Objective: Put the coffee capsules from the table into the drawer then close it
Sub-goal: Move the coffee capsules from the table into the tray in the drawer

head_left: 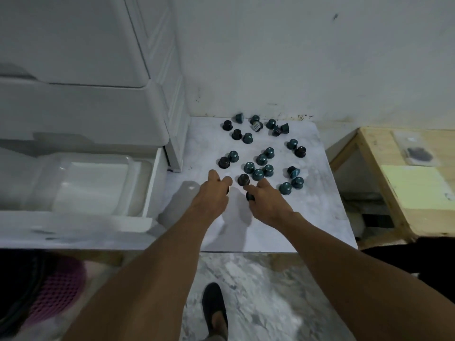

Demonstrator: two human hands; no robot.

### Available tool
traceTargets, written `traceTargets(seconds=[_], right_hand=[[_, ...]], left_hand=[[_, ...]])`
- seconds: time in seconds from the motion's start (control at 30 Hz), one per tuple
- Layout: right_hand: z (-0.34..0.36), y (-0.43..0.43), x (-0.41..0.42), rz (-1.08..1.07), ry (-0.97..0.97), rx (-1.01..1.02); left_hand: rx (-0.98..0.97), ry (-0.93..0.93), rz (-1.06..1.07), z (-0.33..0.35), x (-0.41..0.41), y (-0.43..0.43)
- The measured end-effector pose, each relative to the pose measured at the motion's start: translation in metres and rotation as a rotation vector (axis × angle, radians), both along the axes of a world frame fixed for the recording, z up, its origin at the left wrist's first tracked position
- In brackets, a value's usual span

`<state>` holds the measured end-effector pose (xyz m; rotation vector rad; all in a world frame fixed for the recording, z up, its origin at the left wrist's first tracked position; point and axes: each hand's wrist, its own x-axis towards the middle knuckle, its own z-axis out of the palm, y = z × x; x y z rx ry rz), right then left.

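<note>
Left hand (pixel 214 193) and right hand (pixel 267 201) each grip a dark capsule (pixel 250 196), fingers curled. The remaining coffee capsules (pixel 258 166) sit scattered on the desk (pixel 307 217). Risks: we nudge neighbours off the desk edge, or drop one short of the open drawer (pixel 103 183).

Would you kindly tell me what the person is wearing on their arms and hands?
Nothing shows: the left forearm and right forearm are bare, no sleeves in view; the left hand and right hand have no gloves, watch or bracelet.
</note>
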<state>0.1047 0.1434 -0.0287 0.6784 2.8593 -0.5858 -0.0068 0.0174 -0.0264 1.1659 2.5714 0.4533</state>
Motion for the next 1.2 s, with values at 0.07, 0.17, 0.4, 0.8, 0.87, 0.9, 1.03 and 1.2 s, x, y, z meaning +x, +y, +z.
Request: traceTargets(seconds=[0.07, 0.17, 0.4, 0.8, 0.87, 0.9, 1.03, 1.2], right_hand=[[0.011, -0.003, 0.011, 0.011, 0.03, 0.013], [0.032, -0.012, 0.032, 0.034, 0.097, 0.007], [0.08, -0.045, 0.065, 0.116, 0.301, 0.068], [0.149, -0.125, 0.021, 0.285, 0.475, 0.055], [0.154, -0.144, 0.002, 0.315, 0.5, 0.042], [0.154, -0.154, -0.008, 0.334, 0.507, 0.053], [0.155, -0.2, -0.052, 0.38, 0.517, 0.065], [0.15, -0.256, -0.101, 0.372, 0.514, 0.069]], left_hand=[[0.026, 0.02, 0.059, 0.016, 0.018, -0.009], [0.074, 0.059, 0.129, 0.039, 0.045, -0.023], [0.156, 0.273, 0.248, 0.086, 0.097, -0.069], [0.376, 0.296, 0.465, 0.148, 0.075, -0.16], [0.371, 0.313, 0.482, 0.152, 0.061, -0.179], [0.366, 0.325, 0.489, 0.153, 0.053, -0.19], [0.324, 0.351, 0.488, 0.159, 0.016, -0.236], [0.289, 0.343, 0.472, 0.163, -0.033, -0.291]])
